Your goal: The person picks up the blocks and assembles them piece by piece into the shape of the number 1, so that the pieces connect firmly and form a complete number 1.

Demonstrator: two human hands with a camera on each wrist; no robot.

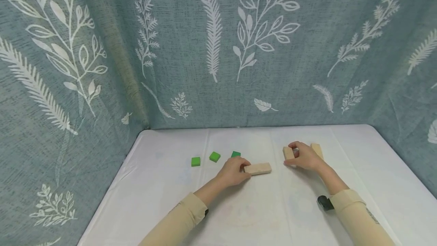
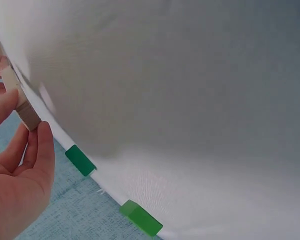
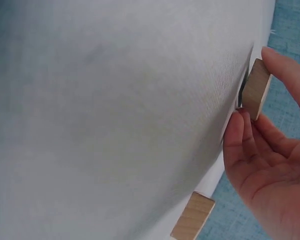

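My left hand (image 1: 233,172) pinches the left end of a long pale wooden block (image 1: 258,169) between thumb and fingers. In the left wrist view the grain shows on the near end of that wooden block (image 2: 29,116). Farther right, my right hand (image 1: 305,157) holds a second wooden block (image 1: 288,153), its thumb and fingertips at opposite ends. The right wrist view shows this wooden block (image 3: 256,90) tilted between the fingers. Just behind the right hand lies a third wooden block (image 1: 316,150), partly covered by that hand.
Left of the wooden blocks, on the white-covered table (image 1: 252,215), are a light green block (image 1: 195,161), another green block (image 1: 214,156) and a darker green block (image 1: 236,154) partly behind the left hand. A blue-grey leaf-patterned curtain (image 1: 191,48) hangs around the table's back and sides.
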